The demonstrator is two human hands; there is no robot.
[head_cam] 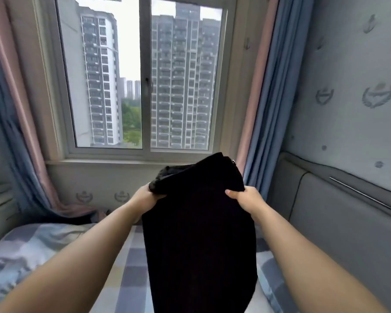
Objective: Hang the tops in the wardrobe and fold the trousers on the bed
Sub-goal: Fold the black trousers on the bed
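Gripping a black garment (199, 233) at its upper edge: left hand (145, 196) with fingers curled into bunched fabric, right hand (246, 197) pinching the opposite side, thumb on top. Garment hangs over the checked bed cover (54, 245). Window (145, 82) ahead, blue curtain (266, 109) beside it, padded headboard (339, 218) at right.

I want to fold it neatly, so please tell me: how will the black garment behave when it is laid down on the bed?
Probably floppy: the black garment hangs limp below both hands. Its top bunches, so it may crease on the bed.
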